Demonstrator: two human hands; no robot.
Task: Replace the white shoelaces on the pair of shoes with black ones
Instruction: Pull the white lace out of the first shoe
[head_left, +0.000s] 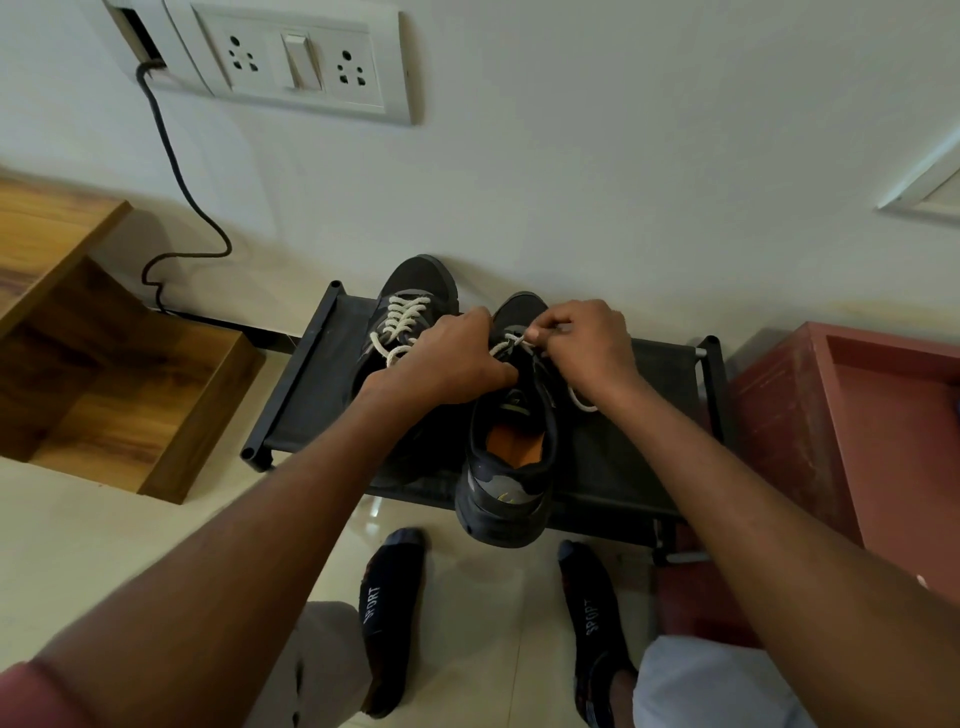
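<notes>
Two dark grey shoes stand on a low black rack (649, 457). The left shoe (415, 291) still carries its white lace (402, 322) crossed through the eyelets. The right shoe (511, 467) lies with its heel toward me and its orange insole showing. My left hand (447, 358) grips this shoe at the tongue. My right hand (587, 343) pinches its white lace (514, 340) near the toe-end eyelets. A loose end of that lace (584, 402) hangs under my right wrist. No black laces are in view.
A wooden shelf unit (119, 395) stands left of the rack, a reddish-brown cabinet (852, 415) right of it. A black cable (176, 171) runs down the wall from a socket panel (301, 62). My socked feet (389, 613) stand on pale floor tiles before the rack.
</notes>
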